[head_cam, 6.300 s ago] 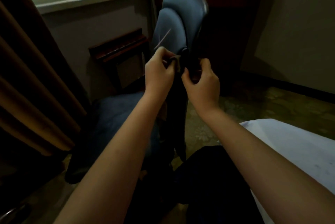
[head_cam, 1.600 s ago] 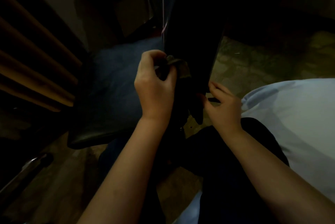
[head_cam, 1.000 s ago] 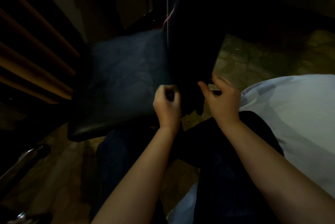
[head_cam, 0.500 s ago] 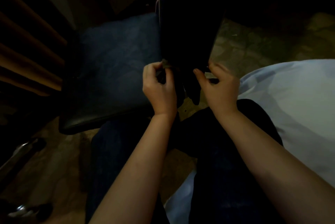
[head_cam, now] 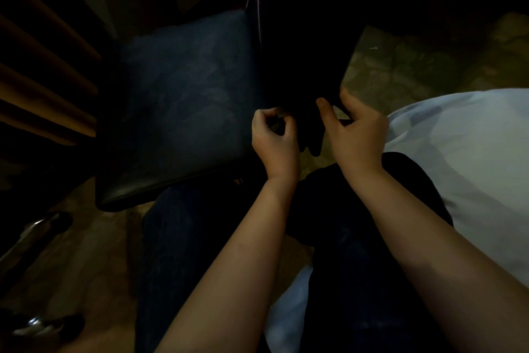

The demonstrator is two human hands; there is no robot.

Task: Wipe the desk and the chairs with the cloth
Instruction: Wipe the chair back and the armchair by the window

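I see open floor right of the chair back; the seat blocks the left, a white sheet the right.

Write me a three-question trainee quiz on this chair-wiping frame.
1. True or false: the right hand hangs open, touching nothing.
2. Where is the left hand? A) at the foot of the chair back, beside the seat; B) flat on the seat's front edge; C) clasping the right hand.
3. Fill in: the left hand's curled fingers pinch the ___, which barely shows.
Key: 1 false, it grips the chair back's lower edge; 2 A; 3 cloth.
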